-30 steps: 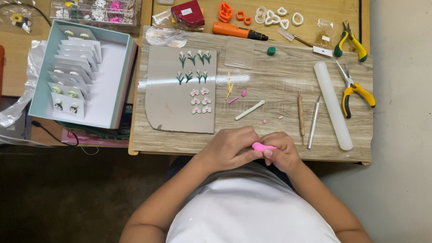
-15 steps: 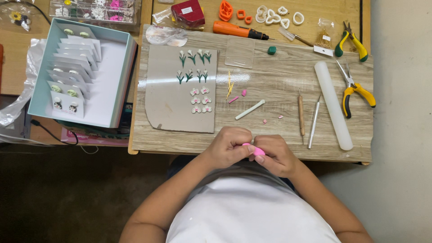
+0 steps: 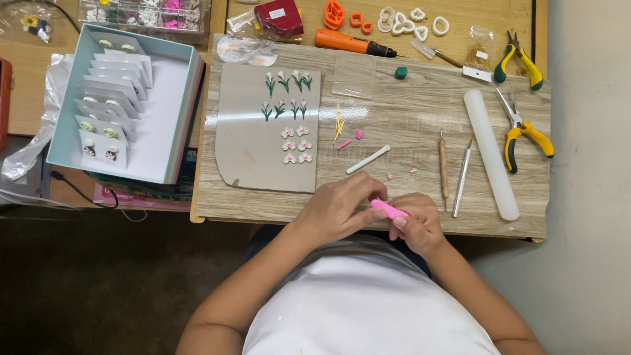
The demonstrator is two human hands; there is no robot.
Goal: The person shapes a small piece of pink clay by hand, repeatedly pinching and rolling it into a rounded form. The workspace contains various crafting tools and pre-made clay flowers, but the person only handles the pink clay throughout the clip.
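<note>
Head view: at lower centre, left hand [image 3: 338,209] and right hand [image 3: 415,223] each grip an end of a pink clay roll [image 3: 389,210], seemingly longer than a moment ago, above the surface [image 3: 420,105] edge.

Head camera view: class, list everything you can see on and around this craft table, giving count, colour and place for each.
pink clay roll: one, pink, held between both hands at the table's near edge
work tile: one, grey, table's left part, carrying small green-stemmed and white clay flowers
white roller: one, white, right of centre
pliers: two, yellow-handled, far right
modelling tools: two, thin, left of the roller
white stick: one, mid-table
orange knife: one, orange and black, far edge
cutters: several, orange and white, far edge
box: one, pale blue, left of the table, holding earring cards
table: one, wood-grain
left hand: one, on the roll
right hand: one, on the roll
</note>
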